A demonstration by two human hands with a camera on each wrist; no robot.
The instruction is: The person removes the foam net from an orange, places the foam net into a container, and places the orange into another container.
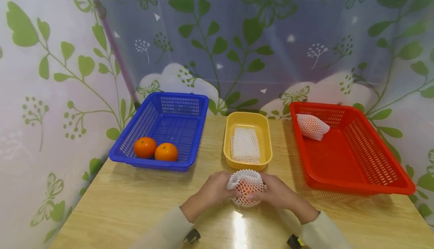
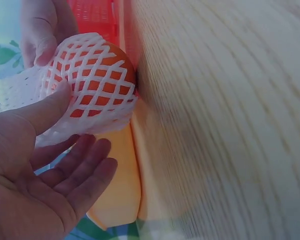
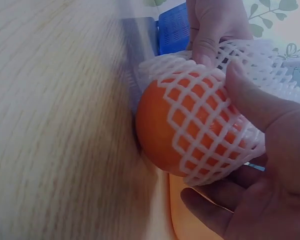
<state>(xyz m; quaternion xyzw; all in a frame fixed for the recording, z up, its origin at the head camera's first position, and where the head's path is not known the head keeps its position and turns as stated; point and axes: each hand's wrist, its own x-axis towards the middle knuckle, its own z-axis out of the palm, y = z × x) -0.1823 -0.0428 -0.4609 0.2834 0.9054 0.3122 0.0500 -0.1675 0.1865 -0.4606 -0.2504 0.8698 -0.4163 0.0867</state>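
Observation:
Over the table, just in front of the yellow bin, an orange [image 3: 152, 125] sits partly inside a white foam net sleeve [image 1: 245, 177]. Its bare lower end pokes out of the net in both wrist views and appears to rest on the tabletop. My left hand [image 1: 218, 188] grips the net on one side, thumb pressed on the mesh and fingers behind it. From the other side my right hand [image 1: 276, 192] holds the netted orange, its thumb on the mesh and its fingers curled underneath. The net's loose end stretches away above the fruit.
At the left, a blue basket [image 1: 196, 147] contains two bare oranges [image 1: 156, 151]. Flat foam nets [image 1: 245, 147] lie in the yellow bin [image 1: 268, 128] behind my hands. A red basket [image 1: 346, 151] at the right holds one netted fruit [image 1: 312, 126]. A patterned curtain [image 1: 217, 34] hangs behind.

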